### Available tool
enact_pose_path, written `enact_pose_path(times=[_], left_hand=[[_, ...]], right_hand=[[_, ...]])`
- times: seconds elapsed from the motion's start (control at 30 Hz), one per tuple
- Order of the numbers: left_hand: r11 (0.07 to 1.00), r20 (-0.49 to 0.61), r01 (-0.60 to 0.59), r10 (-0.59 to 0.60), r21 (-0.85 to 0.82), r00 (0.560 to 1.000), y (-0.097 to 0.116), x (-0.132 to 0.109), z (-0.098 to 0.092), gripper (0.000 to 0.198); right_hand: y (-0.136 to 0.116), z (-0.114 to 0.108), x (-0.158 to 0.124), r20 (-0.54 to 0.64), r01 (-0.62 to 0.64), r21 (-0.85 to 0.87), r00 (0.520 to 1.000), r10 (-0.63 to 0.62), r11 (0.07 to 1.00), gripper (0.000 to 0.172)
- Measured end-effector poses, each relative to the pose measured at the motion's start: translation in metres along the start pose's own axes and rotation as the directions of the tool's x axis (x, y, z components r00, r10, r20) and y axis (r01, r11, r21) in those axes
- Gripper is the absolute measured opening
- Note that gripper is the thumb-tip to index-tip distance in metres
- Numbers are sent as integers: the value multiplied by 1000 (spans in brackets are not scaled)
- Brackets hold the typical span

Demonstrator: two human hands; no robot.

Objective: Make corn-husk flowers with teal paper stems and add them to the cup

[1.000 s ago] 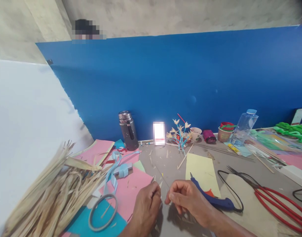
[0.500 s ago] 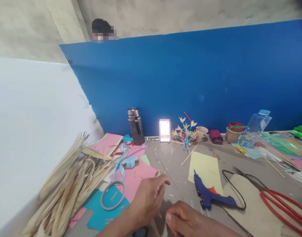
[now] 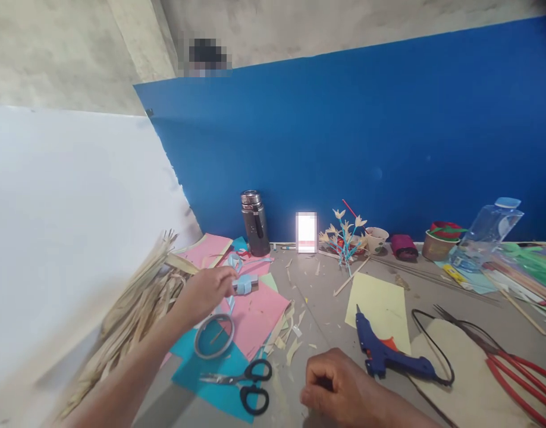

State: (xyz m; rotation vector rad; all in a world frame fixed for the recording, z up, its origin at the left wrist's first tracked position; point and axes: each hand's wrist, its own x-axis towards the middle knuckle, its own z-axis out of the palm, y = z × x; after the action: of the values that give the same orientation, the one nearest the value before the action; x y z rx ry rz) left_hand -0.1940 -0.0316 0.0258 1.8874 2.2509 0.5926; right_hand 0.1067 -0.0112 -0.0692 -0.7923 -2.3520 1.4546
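Observation:
My left hand (image 3: 209,291) reaches over the left side of the table, its fingers bent and close together beside a light blue ribbon (image 3: 231,304) and a small grey piece with light blue ribbon wound round it (image 3: 244,285). Whether the fingertips pinch the ribbon is hidden. My right hand (image 3: 335,380) is curled low over the table, thumb against the fingers; what it holds, if anything, does not show. Between the hands, black-handled scissors (image 3: 255,374) lie with blades parted on blue paper (image 3: 210,392). A grey tape ring (image 3: 214,337) lies below my left hand.
Dried husks (image 3: 134,321) lie at the left. A blue glue gun (image 3: 384,351) rests near yellow paper (image 3: 380,303), with red-handled shears (image 3: 509,368) beyond. A dark flask (image 3: 255,226), husk flowers (image 3: 344,238), a paper cup (image 3: 376,241) and a plastic bottle (image 3: 487,235) stand behind.
My left hand has moved left and away from my right hand, to the ribbon. The scissors now show fully. My right hand stays curled, and the view has shifted slightly left.

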Motion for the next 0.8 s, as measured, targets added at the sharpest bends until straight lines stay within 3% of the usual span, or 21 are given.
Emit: enact_pose_path(times=[0.17, 0.37, 0.57, 0.67, 0.8], left_hand=[[971, -203, 5, -55, -239, 978, -27, 22, -16, 23], [965, -318, 22, -108, -262, 942, -28, 32, -19, 25], [977, -318, 55, -120, -206, 941, -17, 26, -17, 37], [990, -220, 60, -87, -127, 972, -18, 13, -13, 45], [995, -68, 63, -68, -76, 995, -30, -25, -1, 31]], right_hand=[[6, 2, 0, -17, 42, -43, 999, -43, 998, 27], [12, 0, 4, -15, 55, -102, 998, -57, 993, 29], [12, -1, 2, 6, 83, -140, 997, -83, 987, 30], [11, -1, 1, 8, 91, -163, 996, -91, 982, 31], [9, -4, 0, 12, 89, -178, 996, -88, 980, 33]])
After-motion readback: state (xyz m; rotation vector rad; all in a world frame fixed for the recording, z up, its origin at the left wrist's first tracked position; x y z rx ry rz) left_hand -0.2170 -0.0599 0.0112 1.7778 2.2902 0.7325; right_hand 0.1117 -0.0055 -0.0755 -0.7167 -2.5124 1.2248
